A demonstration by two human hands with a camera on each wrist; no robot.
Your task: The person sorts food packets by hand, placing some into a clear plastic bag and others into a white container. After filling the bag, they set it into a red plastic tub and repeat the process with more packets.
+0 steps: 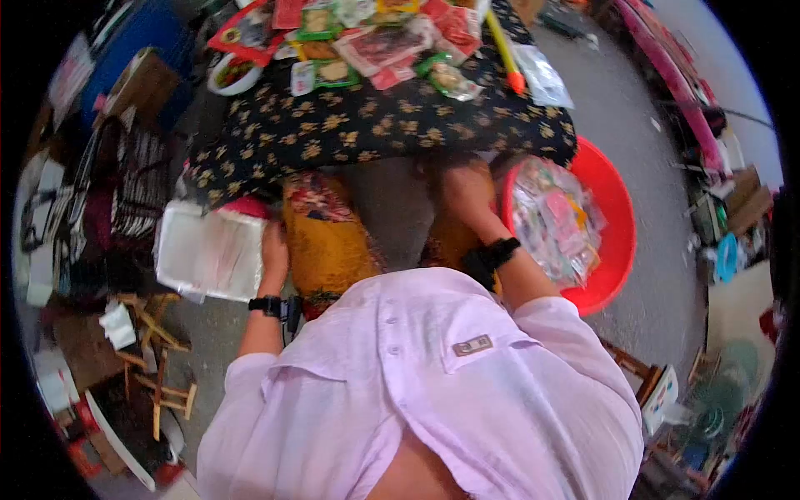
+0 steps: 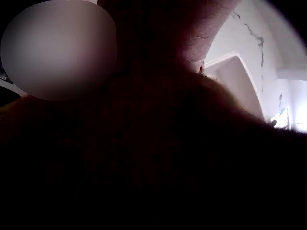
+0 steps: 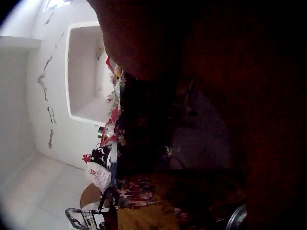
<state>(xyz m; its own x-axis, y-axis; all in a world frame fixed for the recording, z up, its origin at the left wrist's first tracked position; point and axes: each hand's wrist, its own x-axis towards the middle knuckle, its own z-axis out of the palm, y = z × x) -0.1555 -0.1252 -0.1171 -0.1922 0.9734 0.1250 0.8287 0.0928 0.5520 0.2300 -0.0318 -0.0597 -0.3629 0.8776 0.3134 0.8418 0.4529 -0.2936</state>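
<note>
In the head view my left hand (image 1: 274,250) is down beside my left knee, at the right edge of a white tray-like container (image 1: 179,279). Its fingers point forward along that edge. My right hand (image 1: 467,192) rests on my right knee, close under the cloth's front edge, its fingers blurred and in shade. A red basin (image 1: 618,225) full of clear plastic packaging (image 1: 554,221) stands just right of it. Both wrist views are mostly dark; neither shows a thing held.
Ahead is a table under a black flowered cloth (image 1: 375,117). Several food packets (image 1: 387,42), a white bowl (image 1: 234,75) and a yellow stick with an orange end (image 1: 504,50) lie on it. Wooden folding legs (image 1: 167,367) stand behind on the left, a fan (image 1: 725,392) on the right.
</note>
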